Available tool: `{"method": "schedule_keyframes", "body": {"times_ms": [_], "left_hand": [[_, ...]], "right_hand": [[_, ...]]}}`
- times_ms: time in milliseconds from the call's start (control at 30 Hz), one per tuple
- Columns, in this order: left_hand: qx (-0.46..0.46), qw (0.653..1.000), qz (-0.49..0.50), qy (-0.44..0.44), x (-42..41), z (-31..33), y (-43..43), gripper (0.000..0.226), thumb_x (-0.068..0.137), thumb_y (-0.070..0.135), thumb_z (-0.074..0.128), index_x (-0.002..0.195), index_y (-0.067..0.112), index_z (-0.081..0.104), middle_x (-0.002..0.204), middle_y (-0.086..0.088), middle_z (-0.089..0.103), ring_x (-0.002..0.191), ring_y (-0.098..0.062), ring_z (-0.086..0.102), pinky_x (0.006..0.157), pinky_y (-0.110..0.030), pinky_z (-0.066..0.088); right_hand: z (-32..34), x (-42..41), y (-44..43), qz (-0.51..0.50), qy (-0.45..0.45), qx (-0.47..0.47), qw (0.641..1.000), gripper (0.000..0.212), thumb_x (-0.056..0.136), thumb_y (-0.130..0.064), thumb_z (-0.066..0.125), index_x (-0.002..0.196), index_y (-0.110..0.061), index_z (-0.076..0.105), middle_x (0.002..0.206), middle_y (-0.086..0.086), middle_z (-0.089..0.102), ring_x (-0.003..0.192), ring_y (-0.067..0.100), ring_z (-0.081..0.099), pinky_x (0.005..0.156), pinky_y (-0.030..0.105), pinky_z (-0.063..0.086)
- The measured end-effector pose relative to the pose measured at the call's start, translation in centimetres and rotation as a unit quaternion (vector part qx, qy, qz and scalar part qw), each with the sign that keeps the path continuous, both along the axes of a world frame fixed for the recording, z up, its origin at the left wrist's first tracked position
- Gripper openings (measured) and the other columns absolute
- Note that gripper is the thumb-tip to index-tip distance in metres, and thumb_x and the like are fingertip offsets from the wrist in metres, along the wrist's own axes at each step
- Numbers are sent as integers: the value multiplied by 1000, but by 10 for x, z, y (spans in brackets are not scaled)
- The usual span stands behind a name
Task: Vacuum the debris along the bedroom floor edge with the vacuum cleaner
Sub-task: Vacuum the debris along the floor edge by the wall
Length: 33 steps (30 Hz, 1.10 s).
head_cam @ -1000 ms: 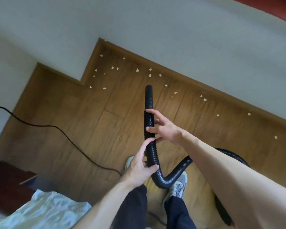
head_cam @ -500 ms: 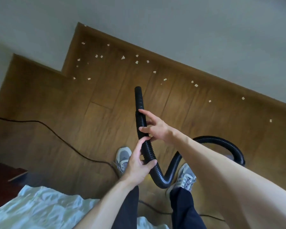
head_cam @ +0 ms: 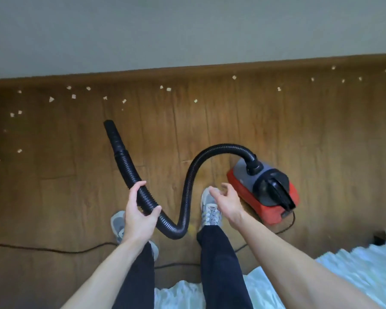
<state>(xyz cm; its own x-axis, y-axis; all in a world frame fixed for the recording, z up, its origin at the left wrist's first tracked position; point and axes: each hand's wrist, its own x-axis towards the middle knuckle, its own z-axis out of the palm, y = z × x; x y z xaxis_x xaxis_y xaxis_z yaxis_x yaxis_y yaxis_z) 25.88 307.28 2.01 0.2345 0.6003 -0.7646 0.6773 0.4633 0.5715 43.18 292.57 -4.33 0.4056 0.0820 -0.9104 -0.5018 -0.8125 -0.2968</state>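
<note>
A black ribbed vacuum hose [head_cam: 188,175] loops from the red and grey vacuum cleaner [head_cam: 263,188] on the floor at my right. My left hand [head_cam: 139,210] grips the hose below its smooth black nozzle [head_cam: 114,137], which points up and left above the wooden floor. My right hand [head_cam: 226,200] hovers free over my right shoe, fingers loosely curled, holding nothing. Several small pale debris bits [head_cam: 73,96] lie scattered along the skirting board [head_cam: 187,73] and at the far left.
A grey wall [head_cam: 187,30] rises behind the skirting. A black power cord [head_cam: 54,249] runs across the floor behind my feet. White bedding [head_cam: 354,273] lies at the lower right. My two grey shoes [head_cam: 210,210] stand between hose and vacuum cleaner.
My right hand has let go of the hose and moved right. The view has swung right, bringing the vacuum cleaner body into sight. The nozzle now tilts left.
</note>
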Motion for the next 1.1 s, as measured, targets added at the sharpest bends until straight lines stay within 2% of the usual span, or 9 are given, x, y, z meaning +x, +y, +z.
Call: {"method": "schedule_keyframes", "body": {"times_ms": [133,233,367,567,733,867,967,1033,1100], "left_hand": [[34,998,-48,26,27,-1,-21,66,83,-4,71,125,41,46,110,-9,56,89,-18,64,66,-13,52],[46,995,-82,38,51,1,-42,62,84,-5,69,127,33,46,103,-7,56,81,-4,59,55,-4,45],[65,990,-113,48,80,-3,-69,61,83,-4,70,126,32,47,88,9,52,72,14,54,69,-17,51],[53,988,-131,55,115,-22,-112,62,83,-2,71,123,38,47,86,7,53,73,-1,53,76,-36,56],[32,987,-148,55,138,-33,-144,61,84,-1,70,125,39,46,81,7,55,64,11,55,76,-30,51],[21,984,-164,63,154,-41,-162,62,84,0,70,126,39,46,79,8,54,64,3,52,64,-18,44],[18,983,-169,64,160,-44,-170,62,84,-2,70,127,37,46,85,13,57,69,18,54,77,-25,45],[15,983,-169,73,161,-48,-173,64,84,-1,71,125,40,45,88,12,60,77,10,61,84,-35,51],[9,981,-173,82,162,-53,-178,66,83,0,71,122,46,44,91,9,61,82,-14,66,86,-44,56]], "right_hand": [[-5,26,-95,-83,-48,-114,989,76,84,-55,66,137,-4,47,118,9,58,104,25,57,99,42,45],[-4,46,-145,-142,-69,-151,976,62,91,-42,65,132,3,51,121,12,59,119,33,54,99,34,39],[-16,65,-191,-217,-64,-134,965,69,88,-47,67,135,0,49,115,7,56,107,28,55,96,35,41],[-42,90,-220,-270,-48,-90,958,69,83,-58,67,136,-17,51,128,2,57,118,22,53,106,41,41],[-63,102,-230,-284,-43,-69,955,61,81,-54,72,132,-24,56,129,-2,61,124,20,52,100,32,37],[-78,105,-233,-299,-27,-62,952,69,82,-53,71,141,-24,50,134,-2,57,128,21,48,99,32,35],[-87,102,-230,-321,-13,-50,946,88,77,-56,75,150,-26,37,147,-1,49,135,22,44,109,38,33],[-94,101,-232,-325,-17,-48,944,98,72,-59,77,152,-26,31,151,-1,44,138,22,41,113,42,31],[-95,98,-231,-322,-15,-47,946,103,68,-61,78,152,-26,31,153,0,41,139,23,39,116,45,30]]}}
